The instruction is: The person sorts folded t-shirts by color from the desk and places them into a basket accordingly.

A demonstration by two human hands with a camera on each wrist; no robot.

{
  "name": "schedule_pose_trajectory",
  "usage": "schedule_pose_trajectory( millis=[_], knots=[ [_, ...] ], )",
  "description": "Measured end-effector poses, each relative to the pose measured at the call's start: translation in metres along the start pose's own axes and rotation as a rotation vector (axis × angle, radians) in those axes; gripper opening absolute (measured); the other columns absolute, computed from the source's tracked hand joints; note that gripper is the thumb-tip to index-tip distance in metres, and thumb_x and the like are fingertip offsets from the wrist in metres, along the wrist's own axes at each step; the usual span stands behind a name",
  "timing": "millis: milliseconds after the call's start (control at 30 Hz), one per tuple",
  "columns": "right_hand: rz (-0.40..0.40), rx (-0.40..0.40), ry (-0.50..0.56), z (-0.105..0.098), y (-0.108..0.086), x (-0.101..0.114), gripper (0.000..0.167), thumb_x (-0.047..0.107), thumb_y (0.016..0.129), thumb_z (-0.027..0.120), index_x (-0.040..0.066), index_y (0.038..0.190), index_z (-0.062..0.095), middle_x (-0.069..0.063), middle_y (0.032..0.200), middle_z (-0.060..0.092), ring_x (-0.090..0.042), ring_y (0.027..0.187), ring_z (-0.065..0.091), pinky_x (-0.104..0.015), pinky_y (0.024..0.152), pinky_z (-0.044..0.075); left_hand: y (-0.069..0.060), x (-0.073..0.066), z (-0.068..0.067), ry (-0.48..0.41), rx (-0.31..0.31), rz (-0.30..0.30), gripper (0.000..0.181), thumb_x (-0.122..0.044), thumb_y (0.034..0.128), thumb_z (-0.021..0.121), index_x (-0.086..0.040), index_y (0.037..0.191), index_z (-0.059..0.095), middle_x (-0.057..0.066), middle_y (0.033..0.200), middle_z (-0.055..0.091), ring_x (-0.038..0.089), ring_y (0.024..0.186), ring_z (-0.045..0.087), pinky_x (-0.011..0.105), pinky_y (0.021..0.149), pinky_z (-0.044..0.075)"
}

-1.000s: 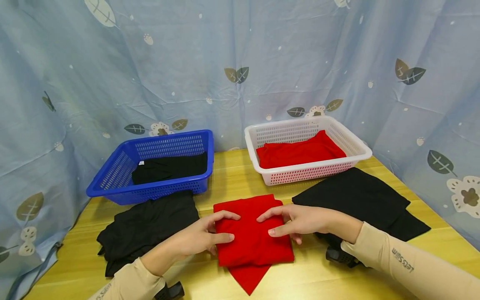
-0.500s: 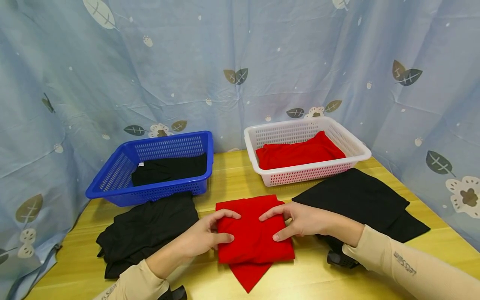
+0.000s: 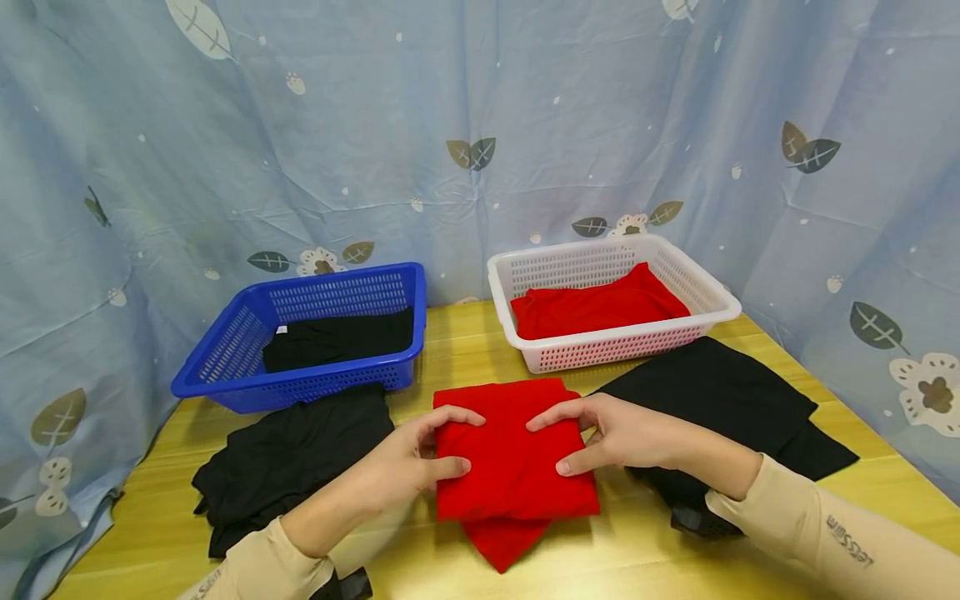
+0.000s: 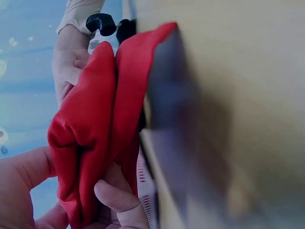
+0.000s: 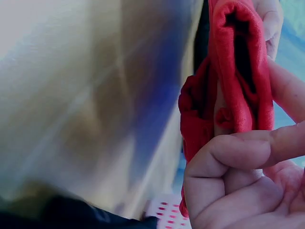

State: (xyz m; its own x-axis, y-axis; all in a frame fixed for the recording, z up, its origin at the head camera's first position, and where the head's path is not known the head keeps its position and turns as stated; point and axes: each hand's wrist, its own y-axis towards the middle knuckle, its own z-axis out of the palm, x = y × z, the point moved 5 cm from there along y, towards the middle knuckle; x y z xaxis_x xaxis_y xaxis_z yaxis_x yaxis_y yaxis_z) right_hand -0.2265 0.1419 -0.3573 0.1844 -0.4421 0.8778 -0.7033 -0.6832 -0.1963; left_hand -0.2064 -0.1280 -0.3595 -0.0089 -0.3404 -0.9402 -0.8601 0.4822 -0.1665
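Head view: illumination is bright and even; focus is sharp. The near part of the counter (image 3: 615, 567) shows pale glare and soft, faint shadows. The red cloth (image 3: 517, 467) is strongly saturated, with little surface detail. Wrist views: exposure is dimmer, with a cool cast. The cloth is fairly sharp; the counter is heavily blurred. Right wrist view: upper left corner washed out, fold interior in deep shadow.

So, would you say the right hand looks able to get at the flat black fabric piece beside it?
Probably not without letting go first: the right hand pinches the folded red fabric bundle. Otherwise the way looks free; nothing seems to separate it from the black fabric.
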Motion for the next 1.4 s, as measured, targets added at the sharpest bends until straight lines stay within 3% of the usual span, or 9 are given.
schedule_pose_trajectory(
  millis=[267,400,600,767,833,933,1133,1267,1400],
  knots=[
    [-0.022,-0.066,-0.013,-0.024,-0.01,0.021,0.055,0.023,0.096,0.082,0.017,0.148,0.064,-0.002,0.087,0.057,-0.013,0.052,0.028,-0.023,0.052,0.035,0.009,-0.034,-0.01,0.1,-0.005,0.114,0.047,-0.013,0.1003,0.075,-0.019,0.145,0.063,0.013,0.125,0.071,0.024,0.104,0.069,0.033,0.089,0.062],
    [-0.028,-0.102,-0.055,-0.044,-0.013,0.03,0.057,0.026,0.097,0.082,0.019,0.15,0.063,0.0,0.068,0.042,-0.014,0.051,0.03,-0.023,0.049,0.035,0.021,-0.054,-0.015,0.088,-0.014,0.145,0.047,-0.01,0.1008,0.073,-0.019,0.146,0.063,0.016,0.126,0.071,0.024,0.107,0.071,0.036,0.09,0.064],
    [-0.016,-0.204,-0.146,-0.081,-0.013,0.037,0.056,0.027,0.096,0.082,0.021,0.149,0.064,-0.001,0.062,0.042,-0.014,0.052,0.036,-0.027,0.052,0.042,0.048,-0.082,-0.016,0.057,-0.031,0.182,0.048,-0.006,0.1011,0.072,-0.021,0.146,0.062,0.018,0.126,0.069,0.025,0.107,0.072,0.04,0.088,0.066],
    [-0.022,-0.241,-0.126,-0.1,-0.006,0.039,0.056,0.024,0.097,0.082,0.017,0.149,0.063,-0.006,0.087,0.07,-0.017,0.057,0.054,-0.028,0.057,0.052,0.066,-0.091,-0.019,0.091,-0.091,0.158,0.047,-0.009,0.1007,0.074,-0.026,0.143,0.064,0.015,0.123,0.069,0.026,0.105,0.07,0.035,0.084,0.064],
    [-0.024,-0.249,-0.109,-0.106,-0.005,0.039,0.057,0.022,0.097,0.081,0.013,0.15,0.062,-0.01,0.106,0.076,-0.018,0.068,0.066,-0.03,0.067,0.06,0.075,-0.093,-0.019,0.098,-0.107,0.158,0.046,-0.009,0.101,0.073,-0.025,0.143,0.064,0.015,0.123,0.069,0.026,0.105,0.07,0.034,0.083,0.064],
    [-0.021,-0.271,-0.104,-0.12,-0.007,0.039,0.058,0.02,0.098,0.08,0.009,0.151,0.06,-0.013,0.113,0.077,-0.017,0.076,0.07,-0.03,0.076,0.063,0.092,-0.1,-0.017,0.08,-0.12,0.179,0.045,-0.007,0.1011,0.071,-0.022,0.143,0.064,0.017,0.124,0.069,0.027,0.106,0.07,0.035,0.083,0.064],
    [0.04,-0.32,-0.11,-0.153,-0.005,0.033,0.06,0.024,0.1,0.078,0.013,0.155,0.056,-0.003,0.105,0.073,-0.013,0.067,0.057,-0.027,0.066,0.052,0.129,-0.113,-0.016,0.032,-0.16,0.186,0.045,-0.001,0.1,0.07,-0.02,0.141,0.066,0.016,0.124,0.066,0.027,0.108,0.067,0.035,0.087,0.065],
    [0.069,-0.345,-0.104,-0.172,-0.003,0.029,0.061,0.024,0.101,0.077,0.015,0.157,0.054,0.003,0.093,0.069,-0.013,0.062,0.053,-0.027,0.064,0.051,0.152,-0.121,-0.016,0.013,-0.171,0.196,0.044,0.0,0.1,0.069,-0.02,0.139,0.067,0.015,0.127,0.065,0.027,0.111,0.066,0.034,0.09,0.063],
    [0.085,-0.389,-0.15,-0.19,-0.001,0.027,0.061,0.025,0.101,0.076,0.016,0.157,0.054,-0.002,0.091,0.059,-0.017,0.062,0.042,-0.03,0.063,0.046,0.171,-0.128,-0.016,0.009,-0.18,0.207,0.043,-0.001,0.1001,0.068,-0.021,0.138,0.067,0.013,0.129,0.066,0.027,0.114,0.064,0.033,0.088,0.061]
  ],
)
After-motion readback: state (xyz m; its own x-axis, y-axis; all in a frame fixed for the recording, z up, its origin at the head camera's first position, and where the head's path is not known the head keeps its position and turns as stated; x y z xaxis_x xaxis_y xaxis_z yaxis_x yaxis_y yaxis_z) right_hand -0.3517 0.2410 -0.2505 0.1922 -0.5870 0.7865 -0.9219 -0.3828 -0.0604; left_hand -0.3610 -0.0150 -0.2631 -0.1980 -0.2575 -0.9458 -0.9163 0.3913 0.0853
